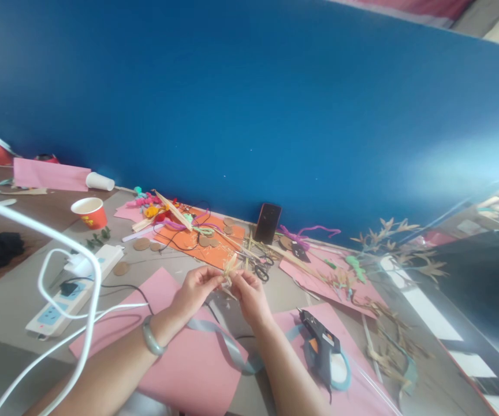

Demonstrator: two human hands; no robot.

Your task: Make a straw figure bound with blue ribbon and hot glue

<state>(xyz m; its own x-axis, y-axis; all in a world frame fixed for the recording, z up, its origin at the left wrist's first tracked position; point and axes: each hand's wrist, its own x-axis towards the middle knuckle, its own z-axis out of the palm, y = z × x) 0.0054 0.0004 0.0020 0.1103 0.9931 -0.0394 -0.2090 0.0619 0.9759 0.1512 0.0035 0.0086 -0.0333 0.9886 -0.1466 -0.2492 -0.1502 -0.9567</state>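
Note:
My left hand [201,287] and my right hand [249,292] meet over the middle of the table, fingers pinched together. Between their fingertips is a small bundle of pale, straw-like dried plant [231,267], frayed at the top. Both hands grip it; the fingers hide its lower part. Just behind the right hand lie black-handled scissors [261,273]. Beneath the forearms are pink paper [180,375] and a grey ribbon [227,341]. To the right of my right forearm, a black glue gun [321,335] rests on more pink paper.
A white power strip [76,292] with looping white cables [96,289] stands at left, near a red paper cup [90,213]. Against the blue wall [249,104] leans a phone [267,223]. Orange paper [189,240] carries pipe cleaners and sticks. Dried stems [399,329] lie at right.

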